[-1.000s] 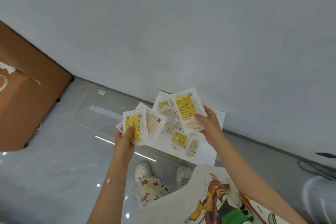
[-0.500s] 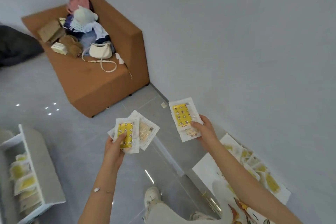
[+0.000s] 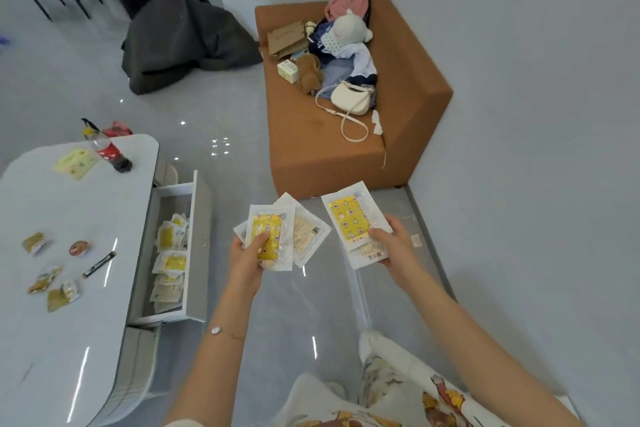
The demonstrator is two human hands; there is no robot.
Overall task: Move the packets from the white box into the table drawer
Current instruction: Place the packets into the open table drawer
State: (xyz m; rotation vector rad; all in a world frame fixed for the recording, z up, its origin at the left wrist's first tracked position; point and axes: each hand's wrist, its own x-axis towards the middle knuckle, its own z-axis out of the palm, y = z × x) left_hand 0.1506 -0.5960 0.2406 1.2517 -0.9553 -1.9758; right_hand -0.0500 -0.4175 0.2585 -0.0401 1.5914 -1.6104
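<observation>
My left hand (image 3: pixel 246 262) grips a fan of white packets (image 3: pixel 277 232), the top one with a yellow patterned centre. My right hand (image 3: pixel 394 246) holds two stacked white packets (image 3: pixel 349 218), the upper one yellow in the middle. Both hands hang over the grey floor, right of the white table (image 3: pixel 69 253). The table drawer (image 3: pixel 173 253) stands pulled out to the left of my left hand, with several packets lying inside. The white box is out of view.
A brown sofa (image 3: pixel 346 149) with a cream bag, soft toys and clothes stands ahead by the wall. On the table lie a cola bottle (image 3: pixel 109 152), a yellow card, small snack packets and a dark stick. A dark beanbag (image 3: pixel 183 42) sits further back.
My view has swung left, away from the white box on the floor; the table and its open drawer have come into sight. Both hands still hold their packets.
</observation>
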